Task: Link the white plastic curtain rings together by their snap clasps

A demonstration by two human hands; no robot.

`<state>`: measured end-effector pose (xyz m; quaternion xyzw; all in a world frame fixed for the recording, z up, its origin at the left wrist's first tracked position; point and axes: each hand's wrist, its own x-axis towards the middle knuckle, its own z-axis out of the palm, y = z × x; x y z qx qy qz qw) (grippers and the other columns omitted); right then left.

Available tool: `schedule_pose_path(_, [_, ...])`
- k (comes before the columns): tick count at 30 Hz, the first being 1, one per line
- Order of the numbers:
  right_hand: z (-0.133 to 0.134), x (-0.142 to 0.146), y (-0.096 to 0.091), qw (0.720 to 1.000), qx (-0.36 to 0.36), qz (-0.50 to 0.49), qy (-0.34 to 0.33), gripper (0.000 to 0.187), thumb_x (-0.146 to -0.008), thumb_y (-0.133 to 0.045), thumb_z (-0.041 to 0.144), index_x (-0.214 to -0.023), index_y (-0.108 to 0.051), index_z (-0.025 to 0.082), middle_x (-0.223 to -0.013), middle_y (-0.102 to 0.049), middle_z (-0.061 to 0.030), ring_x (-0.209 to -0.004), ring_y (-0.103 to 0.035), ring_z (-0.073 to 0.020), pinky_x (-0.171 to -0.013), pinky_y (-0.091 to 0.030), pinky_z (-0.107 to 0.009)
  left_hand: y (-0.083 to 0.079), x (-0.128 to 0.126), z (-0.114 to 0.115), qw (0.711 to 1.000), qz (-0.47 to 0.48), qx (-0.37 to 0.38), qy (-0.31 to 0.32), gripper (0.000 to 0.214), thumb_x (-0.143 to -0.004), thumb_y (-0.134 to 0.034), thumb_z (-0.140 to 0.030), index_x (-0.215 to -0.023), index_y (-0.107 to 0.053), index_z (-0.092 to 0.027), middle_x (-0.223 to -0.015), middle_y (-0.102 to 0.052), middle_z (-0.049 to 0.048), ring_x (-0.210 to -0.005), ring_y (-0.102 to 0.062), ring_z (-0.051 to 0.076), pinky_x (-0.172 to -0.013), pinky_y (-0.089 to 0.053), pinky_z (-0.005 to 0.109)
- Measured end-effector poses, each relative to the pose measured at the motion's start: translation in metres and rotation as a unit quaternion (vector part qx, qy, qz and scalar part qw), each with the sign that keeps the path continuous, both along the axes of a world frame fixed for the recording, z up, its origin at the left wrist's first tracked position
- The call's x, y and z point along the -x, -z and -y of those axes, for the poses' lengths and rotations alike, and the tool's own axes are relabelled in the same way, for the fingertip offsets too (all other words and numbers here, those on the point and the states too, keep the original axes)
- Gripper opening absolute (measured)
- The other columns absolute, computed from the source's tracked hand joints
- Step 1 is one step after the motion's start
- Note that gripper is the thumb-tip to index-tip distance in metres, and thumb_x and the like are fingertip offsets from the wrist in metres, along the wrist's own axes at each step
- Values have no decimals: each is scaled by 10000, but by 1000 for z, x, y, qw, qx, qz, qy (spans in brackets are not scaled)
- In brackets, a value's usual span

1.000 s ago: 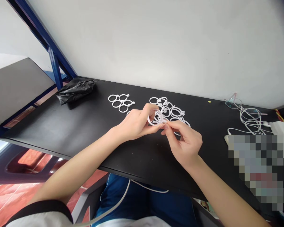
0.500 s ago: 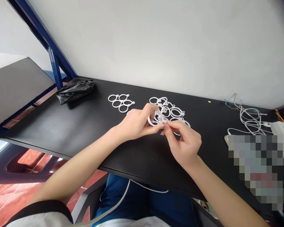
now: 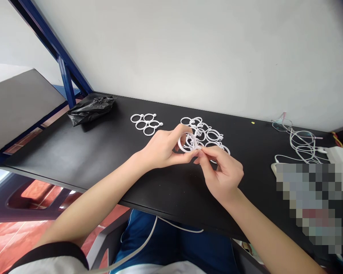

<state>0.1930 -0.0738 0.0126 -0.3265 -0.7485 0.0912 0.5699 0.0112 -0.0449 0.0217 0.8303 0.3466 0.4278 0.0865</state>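
Observation:
Between my hands, above the black table, is a white curtain ring [image 3: 179, 143] with a small eyelet. My left hand [image 3: 167, 148] curls around the ring and grips it by its edge. Thumb and fingertips of my right hand [image 3: 223, 169] pinch the small eyelet end at the ring's right side; the fingers hide most of that end. Just behind the hands lies a loose pile of similar white rings [image 3: 213, 136], partly covered by them. To the left, a smaller group of white rings [image 3: 141, 125] rests flat on the table.
A crumpled black plastic bag [image 3: 91, 109] lies on the table [image 3: 60, 152] at the back left. Eyeglasses [image 3: 282, 125] and a tangled white cable [image 3: 298, 142] are at the right, near a blurred-out object [image 3: 314, 205]. A pale wall [image 3: 188, 57] rises behind.
Almost nothing differs. The ring and my left hand have shifted very slightly, while my right hand keeps its pinch at the eyelet.

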Motion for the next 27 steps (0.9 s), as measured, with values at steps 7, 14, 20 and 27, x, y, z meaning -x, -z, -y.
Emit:
schedule_pose_path(7, [-1,-1,4,1000,4,-13,-17,171,-876,-630,84,-970,-680,218,-779,-730,-10,-599,-684,-134,-538,-585,-255,0,-1,0,999,5,-39,-4,345,-867,-584,-450,-1047,-517,-164,-691,-619,-35,-504,-545,67,-499,-425,173])
schedule_pose_path(14, [1,-2,3,999,-10,-29,-13,264,-854,-647,58,-1040,-694,238,-841,-733,-17,-633,-687,-142,-557,-595,-274,2,-6,0,992,25,-116,-30,286,-862,-588,-410,-988,-549,-156,-612,-574,-56,-479,-523,52,-477,-428,148])
schedule_pose_path(20, [2,-4,2,998,-60,-19,-5,368,-839,-656,37,-1138,-677,249,-872,-747,-23,-680,-698,-162,-559,-588,-282,4,-12,3,983,37,-175,-47,401,-909,-559,-538,-1051,-524,-164,-593,-571,-75,-451,-524,34,-448,-406,120])
schedule_pose_path(27, [4,-4,4,997,-81,-16,10,433,-826,-671,25,-1191,-659,258,-901,-759,-13,-686,-712,-161,-556,-586,-268,3,-11,6,986,41,-160,-14,462,-941,-484,-586,-1143,-496,-171,-610,-589,-70,-467,-546,36,-470,-429,115])
